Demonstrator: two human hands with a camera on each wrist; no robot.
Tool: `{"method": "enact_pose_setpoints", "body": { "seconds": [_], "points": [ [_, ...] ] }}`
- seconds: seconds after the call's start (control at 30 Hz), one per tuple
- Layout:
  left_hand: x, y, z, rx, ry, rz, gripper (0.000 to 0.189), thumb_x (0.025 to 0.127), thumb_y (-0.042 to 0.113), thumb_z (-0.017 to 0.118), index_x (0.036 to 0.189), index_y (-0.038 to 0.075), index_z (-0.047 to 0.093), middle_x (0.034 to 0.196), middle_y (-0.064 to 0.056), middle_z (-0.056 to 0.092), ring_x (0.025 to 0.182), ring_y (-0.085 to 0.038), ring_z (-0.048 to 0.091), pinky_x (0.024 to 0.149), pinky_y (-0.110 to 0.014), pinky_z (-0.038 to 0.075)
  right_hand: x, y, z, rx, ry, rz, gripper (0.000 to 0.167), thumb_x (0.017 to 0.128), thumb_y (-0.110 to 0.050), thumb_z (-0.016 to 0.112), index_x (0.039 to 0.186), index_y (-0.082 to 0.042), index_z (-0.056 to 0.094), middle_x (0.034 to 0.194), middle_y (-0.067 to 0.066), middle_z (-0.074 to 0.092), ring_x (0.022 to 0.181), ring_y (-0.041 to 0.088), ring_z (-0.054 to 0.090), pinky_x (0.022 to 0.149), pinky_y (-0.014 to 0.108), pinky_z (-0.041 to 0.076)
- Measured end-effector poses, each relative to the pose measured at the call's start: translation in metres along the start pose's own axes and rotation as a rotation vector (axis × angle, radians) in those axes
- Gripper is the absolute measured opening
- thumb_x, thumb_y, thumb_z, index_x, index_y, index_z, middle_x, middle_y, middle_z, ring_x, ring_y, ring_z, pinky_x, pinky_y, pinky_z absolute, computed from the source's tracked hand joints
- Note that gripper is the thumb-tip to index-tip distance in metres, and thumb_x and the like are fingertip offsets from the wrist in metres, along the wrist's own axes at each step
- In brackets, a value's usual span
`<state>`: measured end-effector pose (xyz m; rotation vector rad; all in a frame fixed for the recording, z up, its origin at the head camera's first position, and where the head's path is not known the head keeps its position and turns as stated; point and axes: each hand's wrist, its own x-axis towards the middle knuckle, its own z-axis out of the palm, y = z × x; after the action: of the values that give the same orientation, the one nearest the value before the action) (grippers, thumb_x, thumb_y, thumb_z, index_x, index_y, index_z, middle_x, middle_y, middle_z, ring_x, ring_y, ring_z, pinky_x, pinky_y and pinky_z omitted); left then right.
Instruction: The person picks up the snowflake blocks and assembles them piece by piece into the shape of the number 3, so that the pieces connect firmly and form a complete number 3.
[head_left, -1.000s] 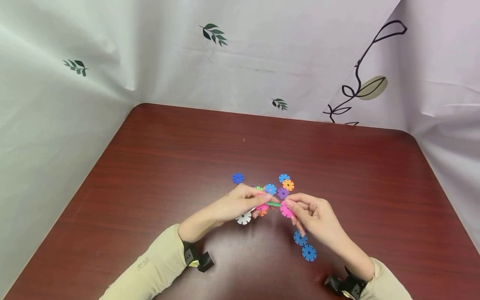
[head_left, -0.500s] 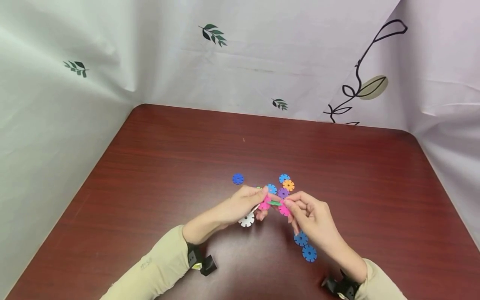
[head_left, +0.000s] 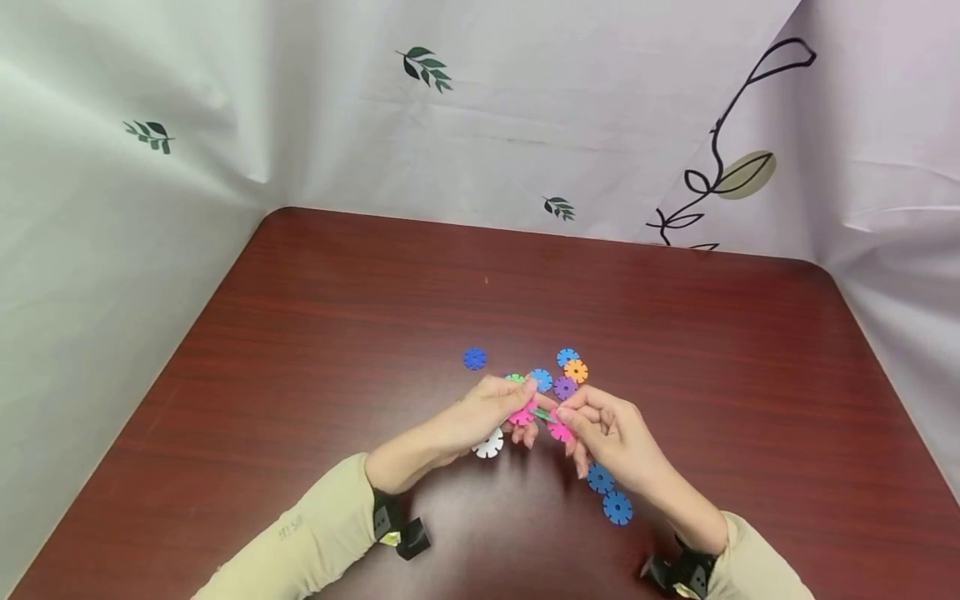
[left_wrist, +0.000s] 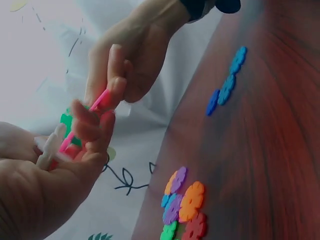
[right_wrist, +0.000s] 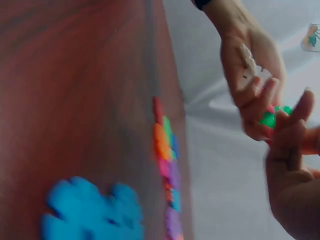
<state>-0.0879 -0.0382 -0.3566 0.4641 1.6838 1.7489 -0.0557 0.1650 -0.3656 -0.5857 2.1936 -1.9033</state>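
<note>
My left hand [head_left: 468, 417] pinches a pink notched plastic disc [head_left: 522, 412] between thumb and fingers. A white notched disc [head_left: 490, 443] sits against its palm side, also seen in the right wrist view as a white disc [right_wrist: 257, 74]. My right hand [head_left: 618, 433] pinches a second pink disc [head_left: 558, 430]. Between the two pink discs is a green disc [head_left: 543, 414], seen nearly edge-on and touching both. Fingers cover much of the green disc [right_wrist: 268, 119] in the right wrist view. Whether its notches are fully joined cannot be told. Both hands are above the table.
Loose notched discs lie on the brown table [head_left: 360, 308]: a dark blue disc [head_left: 475, 358], an orange disc [head_left: 576, 371], a purple disc [head_left: 565, 387] and several others behind the hands. Blue discs [head_left: 617, 507] lie below the right hand. A white curtain [head_left: 487, 125] surrounds the table.
The right hand has shifted left and slightly down, bringing its pink disc nearer the left one. The left thumb has moved, showing more of the left pink disc.
</note>
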Motion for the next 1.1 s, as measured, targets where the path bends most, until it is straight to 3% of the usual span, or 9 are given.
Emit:
{"method": "enact_pose_setpoints", "body": {
  "seconds": [0.13,0.3,0.37,0.47,0.53,0.63,0.8,0.93,1.1],
  "points": [
    [0.0,0.0,-0.005,-0.039,-0.056,0.012,0.05,0.103,0.035,0.028,0.125,0.0,0.056,0.068,-0.006,0.06,0.064,-0.017,0.054,0.063,-0.025,0.046,0.001,-0.002,0.001,0.059,0.0,0.017,0.011,0.096,-0.003,0.049,0.093,0.007,0.053,0.062,0.015,0.057,0.042,0.018,0.057,0.039,0.036,0.048],
    [0.003,0.001,-0.015,-0.257,-0.254,-0.134,0.067,0.1,0.05,0.019,0.136,-0.001,0.044,0.101,-0.016,0.063,0.077,-0.016,0.062,0.075,-0.025,0.051,-0.004,-0.005,-0.001,0.078,-0.048,0.081,0.014,0.096,-0.006,0.051,0.097,0.007,0.057,0.067,0.016,0.062,0.05,0.021,0.062,0.049,0.038,0.054],
    [0.005,0.0,-0.016,-0.295,-0.295,-0.183,0.063,0.1,0.045,0.026,0.131,-0.006,0.046,0.1,-0.014,0.063,0.073,-0.014,0.062,0.072,-0.025,0.052,-0.005,-0.005,-0.003,0.072,-0.076,0.093,0.016,0.096,-0.006,0.05,0.103,0.007,0.057,0.069,0.02,0.063,0.053,0.022,0.064,0.052,0.039,0.054],
    [0.008,-0.002,-0.016,-0.283,-0.269,-0.216,0.043,0.099,0.028,0.042,0.116,-0.008,0.055,0.079,-0.004,0.062,0.06,-0.009,0.057,0.059,-0.02,0.05,-0.007,-0.004,-0.007,0.02,-0.079,0.116,0.022,0.099,-0.01,0.045,0.114,0.004,0.053,0.071,0.023,0.063,0.056,0.024,0.065,0.053,0.039,0.054],
    [0.008,-0.003,-0.016,-0.269,-0.205,-0.22,0.029,0.096,0.019,0.048,0.107,-0.006,0.058,0.066,-0.001,0.057,0.053,-0.006,0.051,0.053,-0.017,0.046,-0.01,-0.003,-0.013,-0.089,-0.034,0.156,0.022,0.1,-0.017,0.045,0.114,-0.003,0.054,0.069,0.018,0.063,0.053,0.022,0.063,0.052,0.036,0.053],
    [0.005,-0.002,-0.018,-0.268,-0.126,-0.233,0.026,0.096,0.019,0.051,0.106,-0.003,0.059,0.062,0.0,0.053,0.05,-0.007,0.047,0.05,-0.016,0.043,-0.019,0.001,-0.023,-0.402,-0.019,0.192,0.018,0.095,-0.032,0.053,0.1,-0.015,0.059,0.065,0.0,0.059,0.05,0.011,0.055,0.049,0.026,0.047],
    [0.0,0.004,-0.023,-0.263,-0.102,-0.262,0.049,0.098,0.039,0.042,0.126,0.001,0.051,0.068,-0.003,0.052,0.053,-0.01,0.048,0.053,-0.019,0.044,-0.033,0.009,-0.027,-0.879,-0.179,0.163,0.033,0.072,-0.051,0.074,0.086,-0.025,0.06,0.071,-0.017,0.047,0.055,-0.004,0.04,0.049,0.018,0.035],
    [-0.001,0.008,-0.024,-0.286,-0.143,-0.26,0.054,0.099,0.043,0.035,0.131,0.001,0.045,0.078,-0.005,0.051,0.057,-0.011,0.047,0.055,-0.02,0.044,-0.035,0.013,-0.021,-0.983,-0.232,0.202,0.036,0.064,-0.045,0.081,0.085,-0.025,0.059,0.077,-0.018,0.047,0.061,-0.004,0.042,0.051,0.019,0.036],
    [-0.004,0.008,-0.022,-0.255,-0.15,-0.226,0.044,0.099,0.033,0.04,0.125,0.0,0.054,0.077,-0.007,0.052,0.057,-0.013,0.048,0.054,-0.021,0.044,-0.034,0.015,-0.018,-0.964,-0.138,0.301,0.047,0.059,-0.035,0.087,0.09,-0.02,0.055,0.081,-0.012,0.048,0.065,0.002,0.046,0.053,0.022,0.038]
  ]
}}
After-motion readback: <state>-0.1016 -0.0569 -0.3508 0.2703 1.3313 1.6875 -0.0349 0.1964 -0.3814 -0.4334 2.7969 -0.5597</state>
